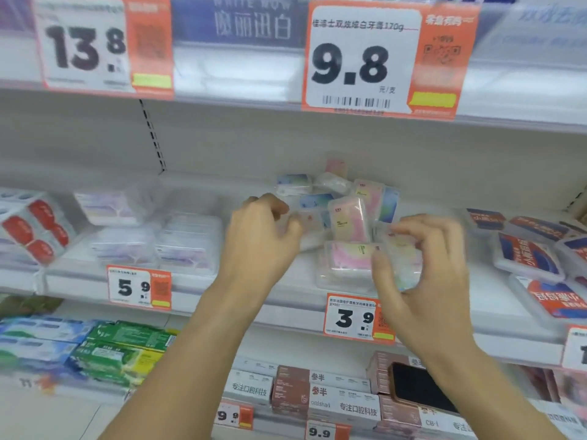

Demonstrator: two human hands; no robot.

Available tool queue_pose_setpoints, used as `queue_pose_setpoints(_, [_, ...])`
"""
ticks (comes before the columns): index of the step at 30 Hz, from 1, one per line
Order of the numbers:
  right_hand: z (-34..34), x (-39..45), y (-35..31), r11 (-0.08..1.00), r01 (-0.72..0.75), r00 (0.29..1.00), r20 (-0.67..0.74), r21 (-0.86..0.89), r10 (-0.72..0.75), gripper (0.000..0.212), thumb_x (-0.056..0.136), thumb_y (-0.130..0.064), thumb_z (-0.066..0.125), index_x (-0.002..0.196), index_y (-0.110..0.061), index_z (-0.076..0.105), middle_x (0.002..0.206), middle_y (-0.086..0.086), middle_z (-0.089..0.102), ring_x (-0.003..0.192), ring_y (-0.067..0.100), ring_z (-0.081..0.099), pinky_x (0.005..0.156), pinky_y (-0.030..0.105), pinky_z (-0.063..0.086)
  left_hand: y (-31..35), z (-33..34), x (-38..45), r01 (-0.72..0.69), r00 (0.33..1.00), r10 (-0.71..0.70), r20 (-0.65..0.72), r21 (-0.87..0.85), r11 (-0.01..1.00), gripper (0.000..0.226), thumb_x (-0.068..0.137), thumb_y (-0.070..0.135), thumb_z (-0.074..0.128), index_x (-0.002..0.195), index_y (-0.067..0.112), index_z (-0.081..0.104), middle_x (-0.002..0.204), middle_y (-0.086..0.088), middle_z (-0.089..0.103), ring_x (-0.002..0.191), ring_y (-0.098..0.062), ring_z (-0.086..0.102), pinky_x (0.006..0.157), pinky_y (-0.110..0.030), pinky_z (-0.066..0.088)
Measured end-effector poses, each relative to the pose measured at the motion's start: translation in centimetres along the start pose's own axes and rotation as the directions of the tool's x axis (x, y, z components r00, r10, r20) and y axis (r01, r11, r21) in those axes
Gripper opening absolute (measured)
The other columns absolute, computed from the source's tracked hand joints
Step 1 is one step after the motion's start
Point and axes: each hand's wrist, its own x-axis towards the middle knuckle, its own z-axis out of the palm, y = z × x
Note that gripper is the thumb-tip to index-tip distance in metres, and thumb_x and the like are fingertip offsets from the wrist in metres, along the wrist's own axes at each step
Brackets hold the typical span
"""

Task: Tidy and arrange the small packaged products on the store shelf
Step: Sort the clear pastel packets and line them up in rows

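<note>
The right hand [422, 265] pinches a small clear packet [401, 265] between thumb and curled fingers, its grip closed on the packet's right end, at the front of the middle shelf [286, 300]. The packet is see-through plastic with a pale, pink-tinted filling, and motion blur hides its print. The left hand [263, 236] has its fingers curled against a clear pack [306, 222] at the left of the pile; whether that grip truly clamps it I cannot tell. Between the hands lies a loose pile of small packets [346, 211], pink, yellow and blue, some upright, some tilted, some flat, touching one another. A price tag [349, 317] reading 3.9 hangs on the shelf edge just below. Flat clear boxes [187, 242] sit to the left, and red and blue packs [533, 255] to the right.
</note>
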Motion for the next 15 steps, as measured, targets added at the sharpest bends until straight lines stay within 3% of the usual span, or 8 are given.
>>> queue_pose_setpoints(3, [3.6, 0.2, -3.5, 0.976, 0.178, 0.949, 0.242, 0.126, -0.204, 0.03, 0.083, -0.011, 0.067, 0.112, -0.007, 0.06, 0.114, 0.005, 0.049, 0.108, 0.017, 0.051, 0.093, 0.024, 0.043, -3.4, -3.5, 1.6, -0.032, 0.971, 0.02, -0.238, -0.044, 0.999, 0.016, 0.081, 0.019, 0.057, 0.085, 0.017, 0.072, 0.088, -0.003, 0.07, 0.082, -0.019, 0.063, 0.071, -0.021, 0.038])
queue_pose_setpoints(5, [6.5, 1.4, -5.3, 0.975, 0.163, 0.87, 0.444, 0.15, -0.214, 0.039, 0.085, -0.021, 0.065, 0.122, -0.016, 0.055, 0.121, 0.002, 0.044, 0.112, 0.018, 0.049, 0.095, 0.03, 0.044, -6.4, -5.6, 2.4, 0.005, 0.924, -0.024, -0.382, -0.05, 0.999, 0.02, 0.08, 0.02, 0.055, 0.09, 0.014, 0.072, 0.094, -0.007, 0.069, 0.093, -0.025, 0.059, 0.082, -0.028, 0.041])
queue_pose_setpoints(7, [10.0, 3.0, -7.1, 0.98, 0.126, 0.807, 0.56, 0.152, -0.19, 0.049, 0.083, -0.031, 0.066, 0.13, -0.023, 0.051, 0.126, 0.002, 0.039, 0.119, 0.02, 0.046, 0.103, 0.036, 0.042, -9.6, -7.7, 2.9, 0.071, 0.888, -0.079, -0.453, -0.035, 0.997, 0.024, 0.08, 0.024, 0.056, 0.098, 0.015, 0.07, 0.105, -0.013, 0.063, 0.104, -0.03, 0.052, 0.091, -0.034, 0.038])
queue_pose_setpoints(9, [13.5, 4.6, -8.7, 0.981, 0.089, 0.759, 0.627, 0.17, -0.177, 0.063, 0.081, -0.04, 0.069, 0.138, -0.026, 0.046, 0.135, 0.006, 0.037, 0.129, 0.025, 0.041, 0.111, 0.04, 0.036, -12.7, -9.5, 3.4, 0.124, 0.9, -0.11, -0.421, 0.006, 0.992, 0.034, 0.077, 0.033, 0.061, 0.109, 0.021, 0.066, 0.118, -0.017, 0.053, 0.115, -0.032, 0.045, 0.099, -0.036, 0.035])
queue_pose_setpoints(13, [19.1, 6.8, -10.1, 0.993, 0.094, 0.589, 0.8, 0.069, -0.111, 0.087, 0.079, -0.06, 0.068, 0.152, -0.044, 0.022, 0.163, 0.007, 0.011, 0.151, 0.023, 0.01, 0.12, 0.04, 0.024, -16.9, -12.4, 3.9, 0.203, 0.971, -0.197, -0.134, 0.032, 0.979, 0.062, 0.073, 0.048, 0.069, 0.131, 0.042, 0.048, 0.147, -0.016, 0.023, 0.141, -0.029, 0.019, 0.114, -0.044, 0.026])
queue_pose_setpoints(15, [20.2, 6.9, -10.1, 0.985, 0.164, 0.561, 0.817, 0.048, -0.133, 0.083, 0.079, -0.062, 0.067, 0.151, -0.037, 0.033, 0.159, 0.009, 0.025, 0.148, 0.02, 0.02, 0.118, 0.027, 0.022, -18.0, -13.1, 4.1, 0.249, 0.968, -0.25, -0.01, -0.042, 0.968, 0.069, 0.077, 0.044, 0.074, 0.136, 0.048, 0.039, 0.153, -0.013, 0.015, 0.146, -0.023, 0.013, 0.113, -0.043, 0.025])
